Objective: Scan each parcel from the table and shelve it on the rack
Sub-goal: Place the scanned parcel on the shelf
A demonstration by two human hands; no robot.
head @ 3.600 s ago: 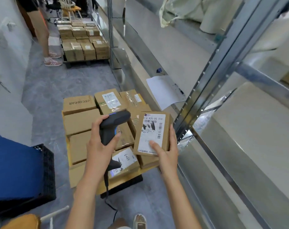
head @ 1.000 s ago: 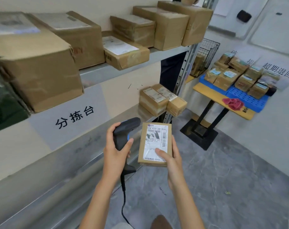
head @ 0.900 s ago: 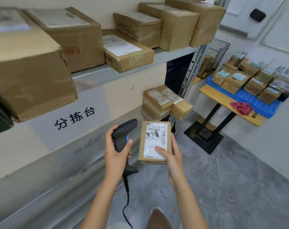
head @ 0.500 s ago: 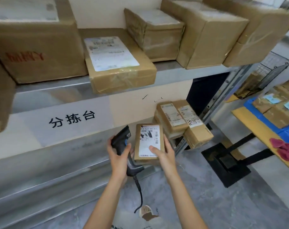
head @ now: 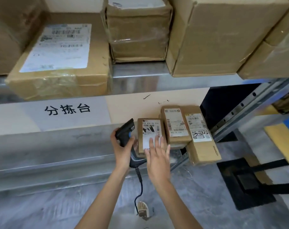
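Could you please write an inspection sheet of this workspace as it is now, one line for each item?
Surface: lower shelf of the metal rack, with a paper sign behind it.
Job's things: small parcel lying on the lower shelf, label up, beside two labelled parcels; scanner.
Clutter: large cartons on the upper shelf; some overhang its front edge.
Hands: left hand grips the scanner; right hand lies with straight fingers on the small parcel.
Cables: scanner cable hangs to the floor.
Surroundings: grey floor, black stand base, yellow table edge.
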